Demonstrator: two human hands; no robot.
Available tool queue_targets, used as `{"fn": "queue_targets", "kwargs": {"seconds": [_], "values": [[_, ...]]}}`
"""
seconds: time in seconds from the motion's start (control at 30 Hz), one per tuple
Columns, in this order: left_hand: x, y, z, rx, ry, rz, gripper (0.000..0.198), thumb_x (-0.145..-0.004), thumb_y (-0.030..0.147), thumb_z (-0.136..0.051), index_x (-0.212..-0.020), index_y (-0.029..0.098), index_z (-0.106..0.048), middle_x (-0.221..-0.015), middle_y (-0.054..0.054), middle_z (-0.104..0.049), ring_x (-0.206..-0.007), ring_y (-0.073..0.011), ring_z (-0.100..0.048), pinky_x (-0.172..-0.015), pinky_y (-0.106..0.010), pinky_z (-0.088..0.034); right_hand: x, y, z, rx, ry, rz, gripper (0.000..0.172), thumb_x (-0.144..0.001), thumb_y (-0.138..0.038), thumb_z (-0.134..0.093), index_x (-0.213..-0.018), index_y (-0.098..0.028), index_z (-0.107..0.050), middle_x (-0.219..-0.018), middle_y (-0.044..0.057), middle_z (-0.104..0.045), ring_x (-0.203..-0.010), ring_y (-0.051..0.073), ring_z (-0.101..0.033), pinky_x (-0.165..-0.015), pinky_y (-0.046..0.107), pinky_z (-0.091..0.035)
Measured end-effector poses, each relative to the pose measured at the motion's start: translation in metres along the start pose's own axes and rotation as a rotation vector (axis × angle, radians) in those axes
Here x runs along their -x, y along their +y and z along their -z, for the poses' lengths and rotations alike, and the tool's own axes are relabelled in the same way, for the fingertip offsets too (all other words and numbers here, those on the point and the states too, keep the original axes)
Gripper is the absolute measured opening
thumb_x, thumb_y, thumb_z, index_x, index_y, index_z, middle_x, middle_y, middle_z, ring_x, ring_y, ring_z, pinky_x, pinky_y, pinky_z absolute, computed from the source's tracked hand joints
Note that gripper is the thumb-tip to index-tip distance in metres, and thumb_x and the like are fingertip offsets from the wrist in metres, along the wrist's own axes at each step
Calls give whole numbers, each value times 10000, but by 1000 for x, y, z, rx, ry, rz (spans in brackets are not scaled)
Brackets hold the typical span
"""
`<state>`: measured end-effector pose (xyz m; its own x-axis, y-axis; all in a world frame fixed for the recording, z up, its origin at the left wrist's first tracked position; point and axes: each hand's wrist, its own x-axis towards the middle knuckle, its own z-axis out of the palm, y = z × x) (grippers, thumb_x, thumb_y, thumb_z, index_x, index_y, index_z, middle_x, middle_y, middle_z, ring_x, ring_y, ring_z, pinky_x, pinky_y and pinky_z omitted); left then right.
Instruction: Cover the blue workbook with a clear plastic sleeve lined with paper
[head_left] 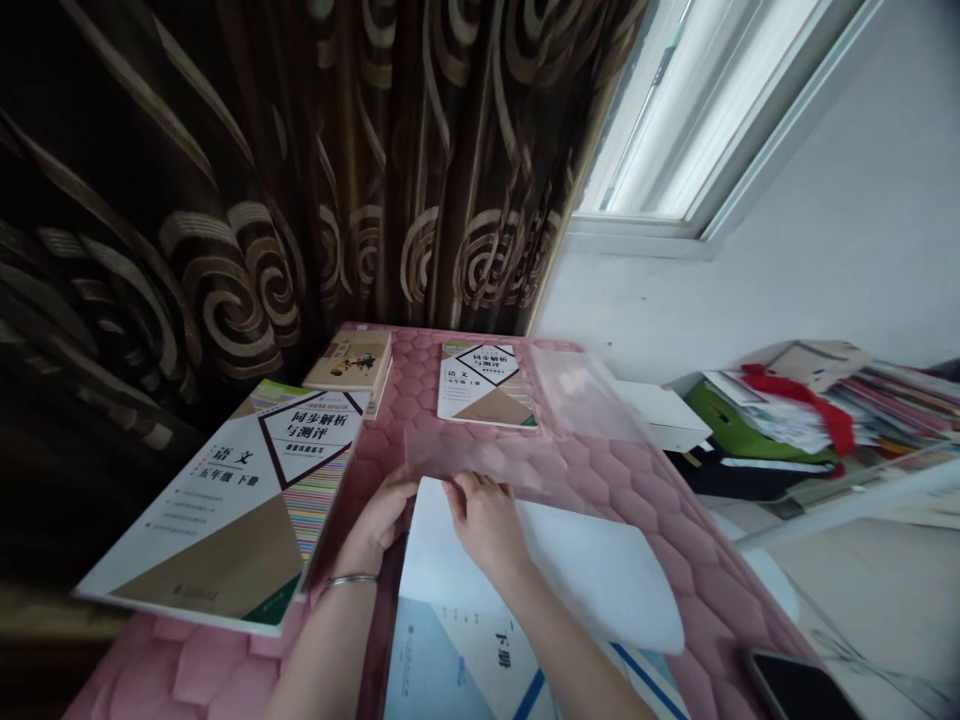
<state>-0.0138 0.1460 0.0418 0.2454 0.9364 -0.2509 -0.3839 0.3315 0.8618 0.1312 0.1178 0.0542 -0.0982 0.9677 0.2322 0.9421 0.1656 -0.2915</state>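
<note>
A clear plastic book cover sheet [525, 465] lies across a pink quilted table [660, 520], partly over an open book with a white inside flap [585, 570]. My left hand [379, 520], with a thin bracelet at the wrist, pinches the sheet's left edge with curled fingers. My right hand [484, 515] rests just beside it on the sheet's near edge, fingers bent and pressing down on the plastic. Both hands sit close together at the table's middle.
A large workbook [232, 510] lies at the left, a smaller book [352, 362] behind it, another workbook [487, 385] at the far middle. A dark patterned curtain [225, 180] hangs behind. Cluttered papers [810, 410] lie right; a phone [799, 688] lies near the right corner.
</note>
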Motion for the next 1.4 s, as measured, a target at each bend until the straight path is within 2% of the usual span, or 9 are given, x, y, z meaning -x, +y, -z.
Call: {"fn": "queue_targets", "kwargs": {"seconds": [0.17,0.37,0.53,0.67,0.8,0.93,1.07,1.23,1.4], "values": [[1,0,0,82,-45,47,630,-586,90,-681,-1209,163,-620,-1003,-84,-741,-852,-196,-695,-690,-245,-511,-1,2,0,39,-7,-66,245,-966,-310,-461,-859,-176,-636,-844,64,-711,-827,206,-647,-755,323,-307],[0,-2,4,190,-133,49,677,-715,163,-683,-1366,138,-499,-1035,-135,-731,-801,-207,-705,-670,-271,-522,-1,5,0,30,40,-86,184,-939,-297,-519,-872,-187,-650,-860,53,-720,-830,197,-652,-740,308,-309],[4,1,2,150,-154,52,702,-686,123,-716,-1358,171,-519,-1030,-92,-730,-790,-171,-694,-735,-254,-513,-1,5,-2,19,133,-70,189,-946,-306,-517,-870,-197,-652,-836,42,-711,-828,197,-642,-743,308,-302],[10,5,-2,112,-157,72,640,-660,154,-765,-1275,179,-590,-949,-53,-730,-729,-133,-671,-691,-221,-498,-1,5,-3,51,202,-57,209,-945,-302,-519,-810,-193,-634,-778,39,-695,-782,197,-630,-724,317,-293],[11,4,-4,77,-171,86,455,-611,212,-819,-1044,173,-684,-844,-23,-710,-678,-123,-650,-626,-205,-479,0,5,-5,67,252,-35,233,-953,-311,-504,-783,-193,-612,-754,39,-682,-763,192,-621,-706,318,-284],[9,0,-3,19,-151,96,350,-591,307,-842,-859,149,-683,-733,-7,-677,-595,-112,-608,-553,-203,-444,3,2,-4,80,241,-26,230,-954,-316,-503,-785,-193,-600,-765,40,-682,-748,194,-615,-709,324,-279],[10,-3,-3,-28,-117,92,463,-586,308,-840,-996,159,-684,-766,-1,-687,-600,-120,-605,-547,-210,-429,6,-1,-4,73,221,-13,167,-944,-300,-520,-840,-194,-596,-772,36,-685,-757,201,-622,-720,328,-282],[11,-4,-3,9,-145,61,670,-645,268,-812,-1270,204,-580,-846,-8,-710,-717,-136,-641,-662,-215,-467,6,0,-5,71,245,-20,184,-967,-296,-475,-853,-195,-577,-754,37,-681,-756,198,-624,-723,332,-283],[10,-6,-3,-18,-125,87,685,-629,365,-833,-1246,189,-593,-809,-4,-705,-676,-130,-632,-612,-212,-462,8,1,-6,65,293,4,198,-976,-298,-458,-853,-192,-572,-757,37,-672,-748,195,-617,-724,330,-285]]}}
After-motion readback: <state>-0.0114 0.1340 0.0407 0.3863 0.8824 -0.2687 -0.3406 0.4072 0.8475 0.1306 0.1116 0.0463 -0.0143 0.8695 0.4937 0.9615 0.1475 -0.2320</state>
